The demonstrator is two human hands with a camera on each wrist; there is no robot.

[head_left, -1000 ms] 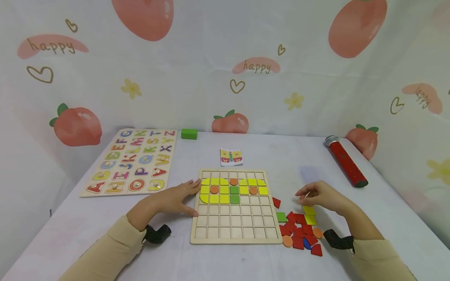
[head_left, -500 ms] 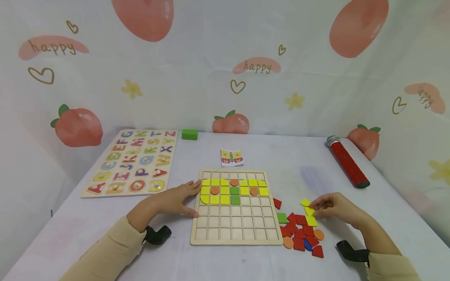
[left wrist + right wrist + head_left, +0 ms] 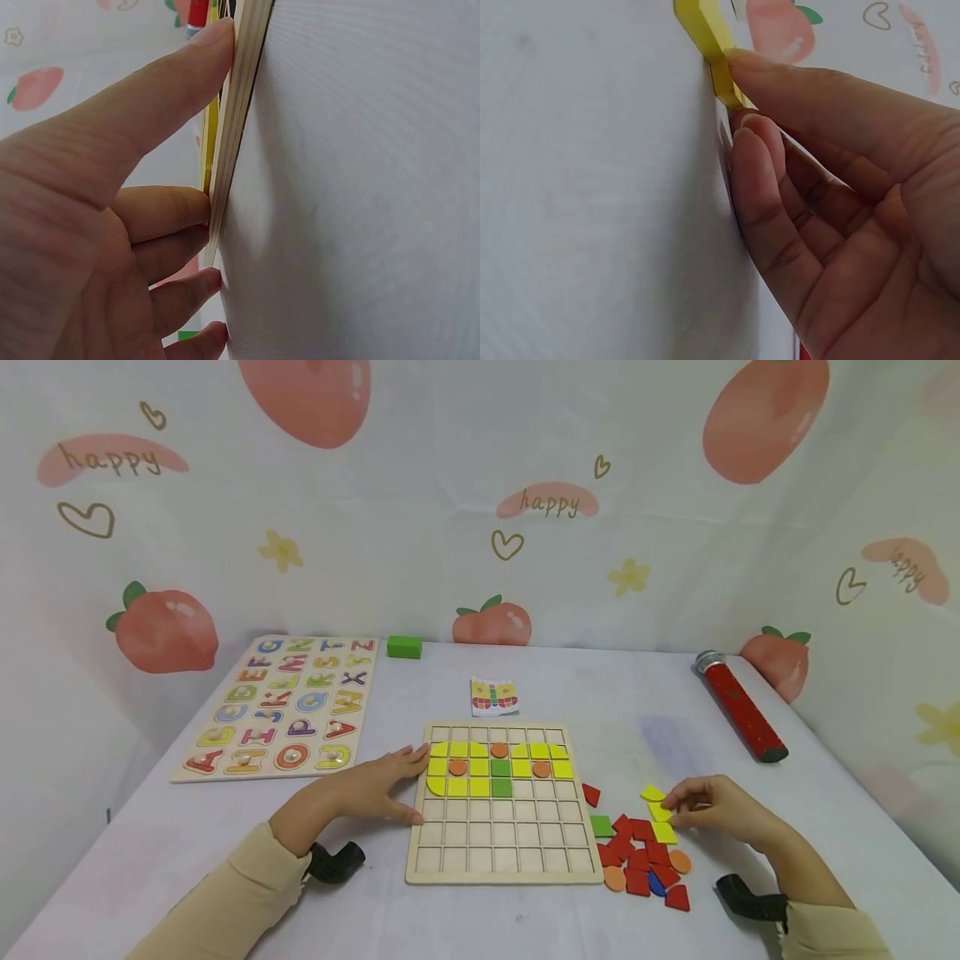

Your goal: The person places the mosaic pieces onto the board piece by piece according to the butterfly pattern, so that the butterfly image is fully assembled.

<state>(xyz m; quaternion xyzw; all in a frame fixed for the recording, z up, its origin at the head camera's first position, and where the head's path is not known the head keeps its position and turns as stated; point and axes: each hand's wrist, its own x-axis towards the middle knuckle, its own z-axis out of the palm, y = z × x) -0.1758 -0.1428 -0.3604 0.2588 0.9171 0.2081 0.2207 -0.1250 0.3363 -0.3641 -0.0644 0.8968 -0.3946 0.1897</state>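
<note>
Head, R grip [image 3: 718, 808], pinching yel. tile [image 3: 658, 812]

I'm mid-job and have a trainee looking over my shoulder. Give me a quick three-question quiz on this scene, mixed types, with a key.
1. Count: how many green tiles sit on the grid board?
2. True or false: the left hand touches the left edge of the grid board.
3. Identify: which hand touches a yellow tile lying off the grid board?

Key:
1. Two, one directly below the other.
2. True.
3. The right hand.
</note>
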